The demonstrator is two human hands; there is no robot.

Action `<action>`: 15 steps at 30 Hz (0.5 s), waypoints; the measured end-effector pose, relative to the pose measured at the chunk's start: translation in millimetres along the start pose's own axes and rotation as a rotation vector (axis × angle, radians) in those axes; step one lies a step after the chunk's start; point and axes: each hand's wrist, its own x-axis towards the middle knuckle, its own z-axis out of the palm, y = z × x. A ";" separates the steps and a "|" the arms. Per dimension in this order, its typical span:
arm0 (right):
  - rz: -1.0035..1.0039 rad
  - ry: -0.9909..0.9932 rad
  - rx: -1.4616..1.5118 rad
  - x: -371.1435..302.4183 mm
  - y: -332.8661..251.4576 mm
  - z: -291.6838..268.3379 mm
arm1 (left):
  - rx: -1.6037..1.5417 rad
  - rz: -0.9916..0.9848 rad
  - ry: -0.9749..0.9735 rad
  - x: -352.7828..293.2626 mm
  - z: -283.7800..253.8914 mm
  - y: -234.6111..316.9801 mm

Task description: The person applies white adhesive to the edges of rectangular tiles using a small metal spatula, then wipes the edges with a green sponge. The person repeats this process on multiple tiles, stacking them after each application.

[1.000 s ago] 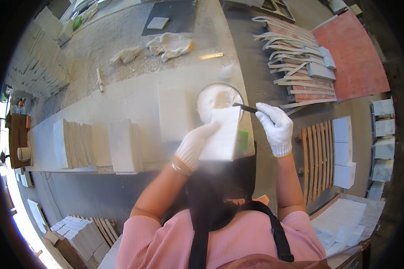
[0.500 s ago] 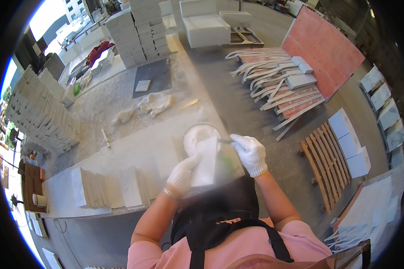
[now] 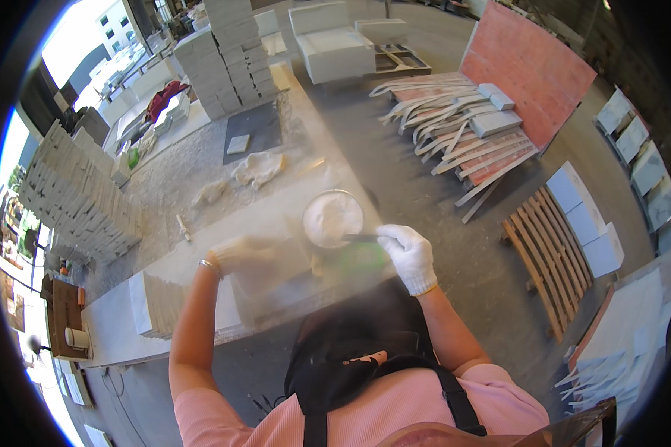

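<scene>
My right hand [image 3: 408, 257], in a white knit glove, is closed on a dark flat spatula [image 3: 359, 238]. The spatula's end lies at the near rim of a round bowl [image 3: 306, 232] holding white paste or powder [image 3: 337, 216]. To the left, my gloved left hand [image 3: 242, 255] is smeared by motion over the bench, close to a row of upright white tiles [image 3: 159, 302]. Its fingers and anything in them cannot be made out. A blurred green patch [image 3: 361, 257] shows just below the bowl, at the bench edge.
The dusty bench [image 3: 276, 216] carries a crumpled white cloth [image 3: 259, 170], a dark mat [image 3: 252, 134] with a small tile, and tall tile stacks [image 3: 82, 190] at left. Right of it stand a wooden pallet [image 3: 548, 261] and a red board platform [image 3: 529, 74] with pale straps.
My left hand has swung left from beside the bowl, and the white tile it held there no longer shows in front of the bowl. My right hand keeps the spatula and has shifted slightly left.
</scene>
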 end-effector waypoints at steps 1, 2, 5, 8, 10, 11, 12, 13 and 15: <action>0.028 -0.010 0.033 -4.4 -1.4 -1.4 | 0.003 0.015 -0.030 2.5 -1.4 -3.5; 0.065 -0.015 0.070 -8.7 -2.7 -3.7 | 0.055 0.057 -0.056 6.1 -2.4 -6.6; 0.291 -0.083 0.201 -20.0 -7.5 -10.7 | 0.096 0.071 -0.057 18.6 -6.6 -15.8; 0.479 -0.138 0.342 -30.1 -14.7 -16.4 | 0.173 -0.013 -0.055 29.5 -8.8 -23.0; 0.538 -0.154 0.423 -36.1 -20.4 -19.7 | 0.060 0.040 -0.047 33.2 -4.4 -25.1; 0.551 -0.160 0.458 -38.8 -23.2 -20.8 | 0.094 0.075 -0.016 33.3 -1.5 -25.0; 0.553 -0.167 0.505 -41.5 -25.6 -22.9 | 0.128 0.063 0.038 31.1 1.7 -24.3; 0.554 -0.171 0.510 -43.3 -27.5 -23.1 | 0.214 0.039 0.110 28.7 5.9 -22.8; 0.546 -0.215 0.558 -46.0 -28.9 -21.7 | 0.322 0.101 0.257 24.7 16.8 -15.8</action>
